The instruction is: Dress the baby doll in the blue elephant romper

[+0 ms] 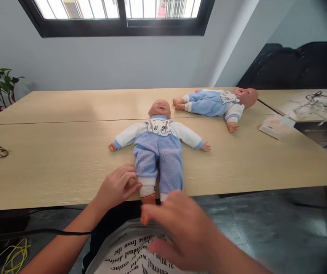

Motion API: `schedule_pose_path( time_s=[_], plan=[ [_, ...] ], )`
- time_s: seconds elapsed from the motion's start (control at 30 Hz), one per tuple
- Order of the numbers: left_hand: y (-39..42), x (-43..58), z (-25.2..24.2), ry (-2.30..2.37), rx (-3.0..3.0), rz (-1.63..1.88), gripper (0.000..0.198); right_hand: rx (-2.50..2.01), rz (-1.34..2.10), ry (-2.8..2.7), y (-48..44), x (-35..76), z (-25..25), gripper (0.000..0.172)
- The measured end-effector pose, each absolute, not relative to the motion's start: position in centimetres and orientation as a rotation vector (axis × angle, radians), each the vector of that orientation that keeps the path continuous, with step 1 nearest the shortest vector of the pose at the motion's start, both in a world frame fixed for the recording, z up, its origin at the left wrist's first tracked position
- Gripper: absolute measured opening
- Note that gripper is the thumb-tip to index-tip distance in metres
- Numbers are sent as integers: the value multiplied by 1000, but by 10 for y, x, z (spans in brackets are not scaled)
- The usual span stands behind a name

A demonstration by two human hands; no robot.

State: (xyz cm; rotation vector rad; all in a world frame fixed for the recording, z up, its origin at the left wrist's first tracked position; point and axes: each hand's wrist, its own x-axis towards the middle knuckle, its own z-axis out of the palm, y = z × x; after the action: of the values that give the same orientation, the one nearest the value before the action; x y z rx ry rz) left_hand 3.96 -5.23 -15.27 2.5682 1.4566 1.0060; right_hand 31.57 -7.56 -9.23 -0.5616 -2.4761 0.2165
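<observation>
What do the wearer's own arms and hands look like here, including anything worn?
Both forearms in view are sleeveless. The left hand is ungloved, with no ring visible; the right hand is also ungloved, but too blurred to check for rings. A thin black cord crosses the left forearm. The light grey shirt has dark printed lettering.

The right hand (186,228) is blurred; behind it, the near doll's (158,142) right-side foot is hidden, and whether the two touch cannot be told. How firmly the left hand (120,185) grips the cuff (147,182) is unclear. The right hand also covers part of the shirt's (129,243) lettering. Picture edges crop the far window (123,23), the plant (2,82) at far left and the yellow cable (17,257) at near left.
</observation>
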Motion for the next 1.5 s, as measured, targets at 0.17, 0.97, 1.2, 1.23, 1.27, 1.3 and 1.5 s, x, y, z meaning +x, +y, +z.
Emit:
schedule_pose_path(
  time_s=[0.17,0.97,1.2,1.23,1.27,1.3,1.5],
  plan=[
    [-51,44,-152,1453,2732,1000,10,-623,-217,-2604,-85,291,-124,16],
    [-103,53,-150,1555,2269,1119,10,-703,153,-2154,-63,354,-133,11],
    [-110,109,-128,902,2783,1021,29,-773,-21,-2179,-61,370,-167,19],
    [-106,117,-128,859,2828,1004,32,-779,-33,-2159,-62,367,-169,18],
    [-103,124,-130,847,2849,1010,33,-778,-30,-2144,-64,366,-170,16],
    [-100,129,-132,858,2851,1028,32,-769,-12,-2136,-66,365,-171,15],
    [-108,122,-149,866,2725,1121,34,-795,130,-2071,-79,373,-176,16]
  ],
)
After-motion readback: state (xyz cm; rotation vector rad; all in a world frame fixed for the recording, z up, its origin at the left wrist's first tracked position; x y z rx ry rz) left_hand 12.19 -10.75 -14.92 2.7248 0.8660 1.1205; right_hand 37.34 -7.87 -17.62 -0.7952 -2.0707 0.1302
